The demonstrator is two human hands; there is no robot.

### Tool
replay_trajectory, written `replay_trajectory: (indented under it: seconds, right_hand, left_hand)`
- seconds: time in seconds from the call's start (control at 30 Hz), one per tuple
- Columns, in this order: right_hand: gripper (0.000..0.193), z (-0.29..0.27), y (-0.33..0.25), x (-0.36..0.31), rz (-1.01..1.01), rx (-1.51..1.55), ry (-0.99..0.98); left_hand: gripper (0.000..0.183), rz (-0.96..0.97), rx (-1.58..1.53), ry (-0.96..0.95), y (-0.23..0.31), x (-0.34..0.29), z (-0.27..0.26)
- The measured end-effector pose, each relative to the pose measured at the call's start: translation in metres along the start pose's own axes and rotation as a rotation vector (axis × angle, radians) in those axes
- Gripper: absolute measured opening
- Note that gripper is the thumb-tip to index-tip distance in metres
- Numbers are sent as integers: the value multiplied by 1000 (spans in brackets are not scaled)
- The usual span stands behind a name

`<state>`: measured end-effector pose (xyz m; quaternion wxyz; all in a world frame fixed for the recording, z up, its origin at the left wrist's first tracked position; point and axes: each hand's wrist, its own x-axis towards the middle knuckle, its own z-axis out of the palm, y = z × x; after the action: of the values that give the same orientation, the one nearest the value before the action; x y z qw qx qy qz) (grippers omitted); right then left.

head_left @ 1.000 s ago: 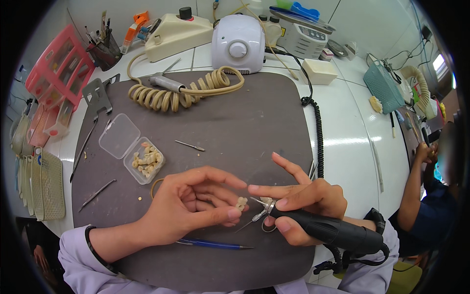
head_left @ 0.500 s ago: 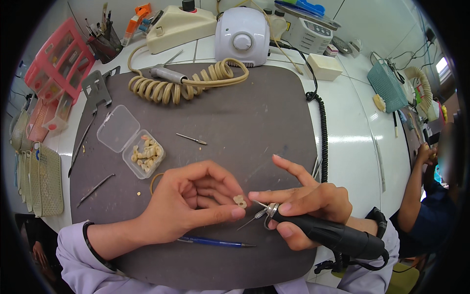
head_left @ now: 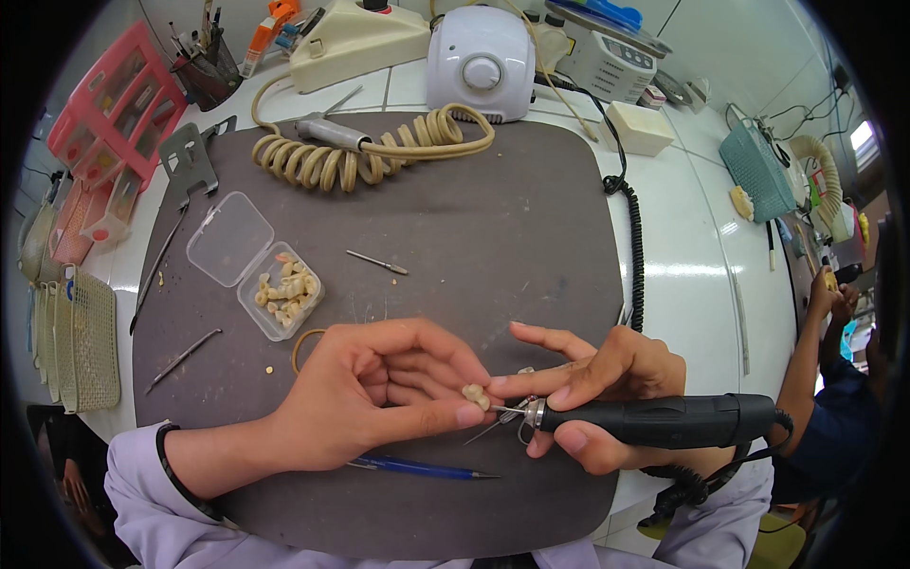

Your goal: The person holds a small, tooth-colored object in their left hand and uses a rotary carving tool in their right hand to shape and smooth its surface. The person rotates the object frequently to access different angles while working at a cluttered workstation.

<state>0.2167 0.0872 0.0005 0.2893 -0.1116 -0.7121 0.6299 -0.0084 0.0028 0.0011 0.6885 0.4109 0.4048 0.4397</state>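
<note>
Between thumb and fingertips, my left hand (head_left: 389, 394) pinches a small cream dental crown (head_left: 476, 396). My right hand (head_left: 607, 389) grips a black rotary handpiece (head_left: 673, 420), which lies nearly level. Its thin metal bur (head_left: 509, 409) reaches the crown's right side, and my right index fingertip rests close to the crown. Below my left hand lies a blue mechanical pencil (head_left: 417, 467), partly covered by it. A slim metal instrument (head_left: 483, 431) shows under the handpiece's tip, partly hidden. An open clear plastic box (head_left: 275, 327) of several tooth-coloured pieces (head_left: 287, 289) sits beyond my left hand.
A grey-brown mat (head_left: 427, 522) covers the worktop, with a loose bur (head_left: 377, 262) and a metal tool (head_left: 185, 360) on it. Farther back are a coiled beige cord (head_left: 332, 161) and a white control unit (head_left: 481, 66). Another person's arm (head_left: 806, 351) shows at right.
The handpiece has swung to a more level position, and its bur now meets the crown. The crown has turned in my left fingers. The whole view has shifted slightly.
</note>
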Motion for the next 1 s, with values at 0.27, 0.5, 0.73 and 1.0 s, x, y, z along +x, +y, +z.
replay_trajectory:
  seconds: [0.27,0.5,0.73,1.0]
  right_hand:
    - [21,-3,-4,1,60,-16,-28]
    - [24,-3,-2,2,49,-44,-28]
    - [24,-4,-3,2,92,-20,-47]
    - [22,-4,-3,2,100,-27,-64]
  left_hand:
    - [25,-53,-36,5,3,-1,2]
    - [25,-75,-76,8,6,-1,2]
    - [23,-89,-67,20,5,-1,2]
    - [23,-105,-73,38,5,-1,4]
